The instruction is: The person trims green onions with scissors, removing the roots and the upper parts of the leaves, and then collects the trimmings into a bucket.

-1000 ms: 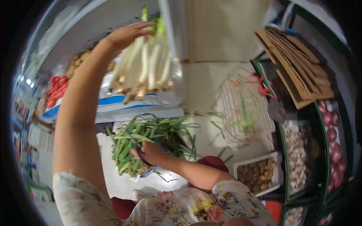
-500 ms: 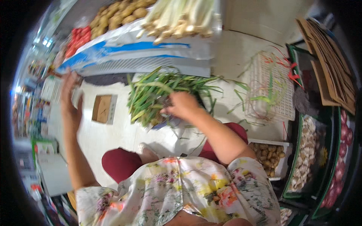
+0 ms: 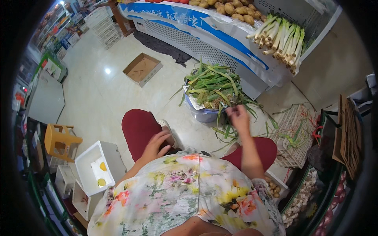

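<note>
A pale blue-violet bucket stands on the floor before my knees. It is heaped above its rim with green leek or scallion leaves, and some dry, stringy roots lie at the near side. A white label shows on its left side. My right hand is at the bucket's near right edge, beside the hanging leaves. Its fingers are curled and smeared by motion, so what they hold, if anything, is unclear. My left hand lies on my left thigh, fingers apart, holding nothing.
Loose leaves trail over the floor toward a white plastic basket at right. Beyond the bucket stands a display case with potatoes and leeks. A cardboard tray, white foam box and yellow stool are at left.
My left hand has come down from its raised place onto my thigh. My right hand has moved off the leaf heap to its near right edge. My view has turned, showing more floor at left.
</note>
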A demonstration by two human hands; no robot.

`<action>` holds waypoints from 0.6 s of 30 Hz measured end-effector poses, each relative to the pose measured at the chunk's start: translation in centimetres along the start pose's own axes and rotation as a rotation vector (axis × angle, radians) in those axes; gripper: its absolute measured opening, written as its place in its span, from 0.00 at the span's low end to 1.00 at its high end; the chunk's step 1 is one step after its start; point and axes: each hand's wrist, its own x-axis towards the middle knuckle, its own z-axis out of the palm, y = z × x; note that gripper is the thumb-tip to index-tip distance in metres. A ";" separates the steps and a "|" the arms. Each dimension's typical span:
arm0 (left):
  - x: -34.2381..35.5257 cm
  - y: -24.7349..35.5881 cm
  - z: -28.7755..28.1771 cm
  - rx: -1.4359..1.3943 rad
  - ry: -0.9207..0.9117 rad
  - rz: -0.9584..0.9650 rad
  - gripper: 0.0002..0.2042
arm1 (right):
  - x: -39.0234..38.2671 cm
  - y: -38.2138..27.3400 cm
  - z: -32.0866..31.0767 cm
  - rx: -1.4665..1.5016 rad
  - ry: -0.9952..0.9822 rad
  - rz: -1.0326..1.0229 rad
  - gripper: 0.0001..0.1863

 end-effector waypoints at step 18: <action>23.5 -6.7 -1.4 -1.581 0.128 -0.421 0.20 | 4.9 -1.0 2.3 -0.727 -0.223 -0.286 0.72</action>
